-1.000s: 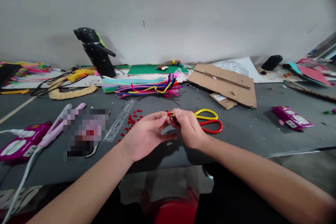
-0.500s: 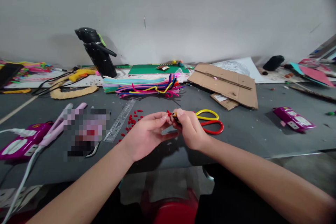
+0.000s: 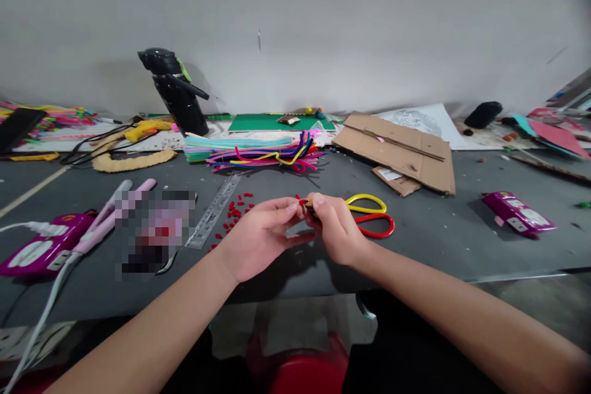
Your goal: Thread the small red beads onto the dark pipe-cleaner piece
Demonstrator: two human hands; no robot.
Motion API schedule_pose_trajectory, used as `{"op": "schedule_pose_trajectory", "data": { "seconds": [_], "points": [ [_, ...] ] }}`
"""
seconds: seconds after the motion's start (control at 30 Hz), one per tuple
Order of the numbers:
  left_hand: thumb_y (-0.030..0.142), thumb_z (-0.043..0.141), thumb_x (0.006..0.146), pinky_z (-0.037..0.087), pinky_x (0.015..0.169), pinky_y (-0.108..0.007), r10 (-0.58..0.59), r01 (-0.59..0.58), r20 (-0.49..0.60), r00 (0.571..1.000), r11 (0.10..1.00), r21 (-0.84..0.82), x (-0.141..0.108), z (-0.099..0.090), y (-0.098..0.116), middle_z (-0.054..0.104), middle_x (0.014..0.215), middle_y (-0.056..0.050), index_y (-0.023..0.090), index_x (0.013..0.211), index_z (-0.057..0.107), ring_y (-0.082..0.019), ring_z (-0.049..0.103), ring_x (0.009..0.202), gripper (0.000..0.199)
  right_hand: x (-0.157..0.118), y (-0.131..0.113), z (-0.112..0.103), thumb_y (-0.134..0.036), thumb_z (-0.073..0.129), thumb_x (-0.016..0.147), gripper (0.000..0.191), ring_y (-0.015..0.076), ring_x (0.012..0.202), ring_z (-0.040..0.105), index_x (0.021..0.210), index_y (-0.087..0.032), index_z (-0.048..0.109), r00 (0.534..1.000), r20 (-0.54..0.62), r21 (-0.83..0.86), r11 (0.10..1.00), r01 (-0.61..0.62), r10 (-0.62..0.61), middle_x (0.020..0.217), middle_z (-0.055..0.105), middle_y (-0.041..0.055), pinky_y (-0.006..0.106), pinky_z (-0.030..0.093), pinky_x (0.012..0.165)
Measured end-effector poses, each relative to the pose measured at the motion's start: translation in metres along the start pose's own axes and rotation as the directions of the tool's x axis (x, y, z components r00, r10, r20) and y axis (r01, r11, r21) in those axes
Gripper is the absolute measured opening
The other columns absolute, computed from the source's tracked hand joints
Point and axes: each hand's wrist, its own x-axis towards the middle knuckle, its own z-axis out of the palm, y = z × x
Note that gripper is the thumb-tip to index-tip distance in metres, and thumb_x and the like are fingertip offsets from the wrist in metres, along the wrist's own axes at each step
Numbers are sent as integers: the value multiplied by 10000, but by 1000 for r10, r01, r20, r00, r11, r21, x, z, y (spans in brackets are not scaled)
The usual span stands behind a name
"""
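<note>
Between thumb and forefinger my left hand (image 3: 265, 228) pinches a short red fuzzy piece, probably pipe cleaner (image 3: 301, 202). Close against it, my right hand (image 3: 336, 225) is closed around scissors (image 3: 376, 226) near their pivot. One scissor handle is yellow, the other red, and both point right; the blades are mostly hidden by my fingers. Several small red bits (image 3: 235, 213) lie scattered on the dark table behind my left hand. A clear ruler (image 3: 215, 212) is beside them. Further back sits a bundle of coloured pipe cleaners (image 3: 268, 154).
At left are a purple power strip (image 3: 50, 243), a pink hair straightener (image 3: 104, 221) and a blurred-out item (image 3: 159, 228). A black flask (image 3: 178, 95) stands at the back. Cardboard (image 3: 397, 151) and another purple power strip (image 3: 517, 214) lie to the right.
The view has shifted slightly. Both hands stay together; the red piece at the blades looks shorter, with its upward-pointing tip no longer visible.
</note>
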Motion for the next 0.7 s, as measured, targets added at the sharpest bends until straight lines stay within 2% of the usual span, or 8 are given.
{"op": "schedule_pose_trajectory", "data": {
  "seconds": [0.2, 0.4, 0.7],
  "points": [
    [210, 673, 880, 552, 927, -403, -9, 9, 10, 1000, 1000, -3, 1, 0, 0, 604, 928, -58, 130, 844, 729, -168, 555, 959, 104, 0, 1, 0, -471, 312, 1052, 479, 129, 630, 401, 692, -188, 452, 1000, -1, 21, 1000, -8, 8, 655, 443, -15, 288, 324, 610],
    [206, 659, 892, 545, 936, -415, -8, 8, -1, 1000, 1000, 8, 0, -1, -1, 603, 960, -65, 136, 864, 734, -179, 546, 991, 107, 0, 1, 0, -447, 261, 1061, 498, 138, 643, 415, 715, -181, 500, 1000, -6, -31, 999, -26, 25, 662, 469, -3, 297, 319, 614],
    [202, 653, 890, 549, 926, -410, 0, 0, -1, 1000, 1000, 11, -1, 0, 0, 612, 933, -61, 132, 839, 731, -176, 556, 967, 117, -1, -1, 0, -424, 270, 1063, 474, 131, 638, 415, 702, -185, 464, 1000, -9, -33, 999, -15, 15, 659, 469, -10, 293, 327, 619]
  ]
}}
